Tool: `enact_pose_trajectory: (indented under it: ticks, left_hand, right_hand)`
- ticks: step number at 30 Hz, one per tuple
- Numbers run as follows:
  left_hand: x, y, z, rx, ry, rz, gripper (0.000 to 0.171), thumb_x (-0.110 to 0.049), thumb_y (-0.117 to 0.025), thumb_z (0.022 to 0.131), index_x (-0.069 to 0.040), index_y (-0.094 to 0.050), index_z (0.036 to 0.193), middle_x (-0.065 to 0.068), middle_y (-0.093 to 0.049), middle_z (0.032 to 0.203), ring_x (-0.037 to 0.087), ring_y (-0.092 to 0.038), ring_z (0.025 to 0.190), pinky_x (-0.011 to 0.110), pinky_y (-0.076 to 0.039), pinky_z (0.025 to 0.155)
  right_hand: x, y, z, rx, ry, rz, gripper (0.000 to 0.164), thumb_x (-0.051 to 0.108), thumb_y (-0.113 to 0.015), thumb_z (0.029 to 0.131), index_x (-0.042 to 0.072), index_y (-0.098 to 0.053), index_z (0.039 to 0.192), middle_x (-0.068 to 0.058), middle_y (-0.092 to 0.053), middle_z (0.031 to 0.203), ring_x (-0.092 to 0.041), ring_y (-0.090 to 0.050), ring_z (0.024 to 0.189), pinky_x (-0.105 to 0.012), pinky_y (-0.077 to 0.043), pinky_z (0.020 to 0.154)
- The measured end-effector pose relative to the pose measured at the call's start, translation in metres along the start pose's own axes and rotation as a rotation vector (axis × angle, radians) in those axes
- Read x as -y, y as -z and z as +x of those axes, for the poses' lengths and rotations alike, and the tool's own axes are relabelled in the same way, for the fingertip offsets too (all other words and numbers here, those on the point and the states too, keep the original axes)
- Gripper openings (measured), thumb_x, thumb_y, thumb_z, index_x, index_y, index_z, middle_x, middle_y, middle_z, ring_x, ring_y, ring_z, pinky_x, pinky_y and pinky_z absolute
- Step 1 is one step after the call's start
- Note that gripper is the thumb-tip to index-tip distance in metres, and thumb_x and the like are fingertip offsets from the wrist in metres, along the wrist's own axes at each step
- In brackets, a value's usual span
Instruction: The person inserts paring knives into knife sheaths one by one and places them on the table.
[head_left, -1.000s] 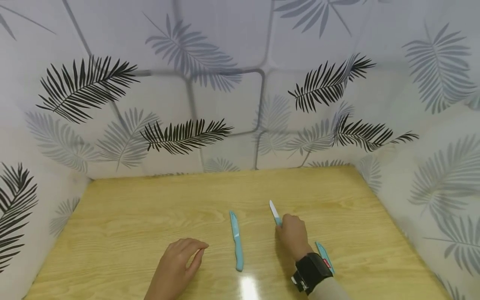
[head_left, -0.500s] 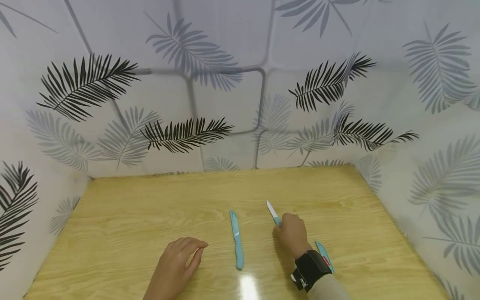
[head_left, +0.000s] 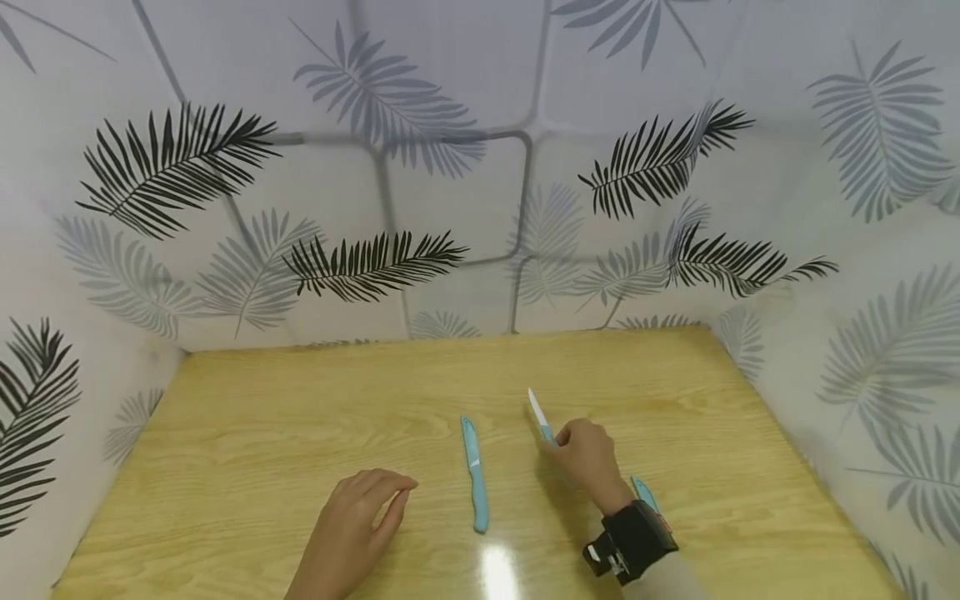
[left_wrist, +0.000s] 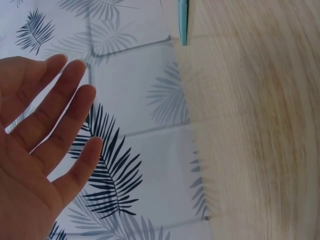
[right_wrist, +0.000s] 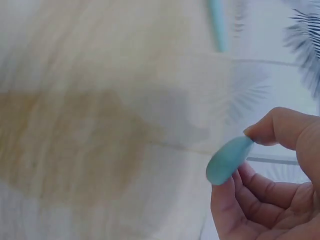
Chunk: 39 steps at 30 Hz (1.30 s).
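My right hand (head_left: 591,462) pinches the teal handle of a small paring knife (head_left: 537,412) between thumb and fingers. Its pale bare blade points away and slightly left. In the right wrist view the rounded handle end (right_wrist: 227,162) sticks out between the thumb and fingers. A longer teal knife (head_left: 478,497), its blade under a teal cover, lies on the table between both hands. My left hand (head_left: 352,525) hovers to its left, fingers loosely bent and holding nothing; the left wrist view shows them spread. Partly behind the right wrist lies a teal blade sheath (head_left: 647,494) with a red mark.
The wood-grain table (head_left: 300,400) is bordered at the back and sides by white leaf-print cloth (head_left: 450,208). A black wrist strap with a small device (head_left: 630,542) sits on the right wrist.
My right hand has risen a little with the paring knife, whose tip has shifted left and farther away. The left hand and the covered knife have stayed in place.
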<state>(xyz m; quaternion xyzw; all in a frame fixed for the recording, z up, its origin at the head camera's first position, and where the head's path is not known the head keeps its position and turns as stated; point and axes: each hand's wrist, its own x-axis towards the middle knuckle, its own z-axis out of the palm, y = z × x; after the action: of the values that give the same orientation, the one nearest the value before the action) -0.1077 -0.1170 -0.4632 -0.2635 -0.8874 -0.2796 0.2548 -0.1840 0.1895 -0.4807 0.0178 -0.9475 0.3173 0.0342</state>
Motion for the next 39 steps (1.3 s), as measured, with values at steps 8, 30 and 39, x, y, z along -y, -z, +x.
enact_pose_trajectory:
  ticks: [8,30,39]
  left_hand:
    - [-0.003,0.0,0.001,0.015,-0.001,0.002,0.017,-0.01,-0.069,0.081,-0.02,-0.068,0.095,-0.013,-0.063,0.094,0.005,-0.057,0.09,0.037,-0.049,0.081]
    - [-0.006,-0.001,0.014,0.055,-0.051,-0.01,0.02,-0.006,-0.072,0.077,-0.014,-0.069,0.095,-0.007,-0.065,0.094,0.012,-0.06,0.09,0.04,-0.049,0.081]
    - [-0.004,-0.006,0.025,0.043,-0.145,-0.025,0.019,-0.007,-0.071,0.079,-0.012,-0.069,0.097,-0.005,-0.065,0.094,0.012,-0.06,0.088,0.038,-0.05,0.078]
  right_hand:
    - [0.013,0.014,-0.01,-0.007,0.006,0.051,0.011,0.015,-0.061,0.08,0.005,-0.064,0.081,0.0,-0.06,0.07,-0.011,-0.053,0.057,-0.028,-0.047,0.054]
    - [0.002,0.019,-0.034,-0.054,0.022,0.162,0.026,0.014,-0.054,0.095,-0.004,-0.053,0.113,-0.01,-0.06,0.081,-0.011,-0.046,0.05,-0.023,-0.039,0.041]
    - [-0.006,0.024,-0.042,-0.227,0.047,0.113,0.026,0.013,-0.066,0.086,0.001,-0.049,0.1,-0.01,-0.059,0.079,-0.011,-0.049,0.051,-0.024,-0.042,0.042]
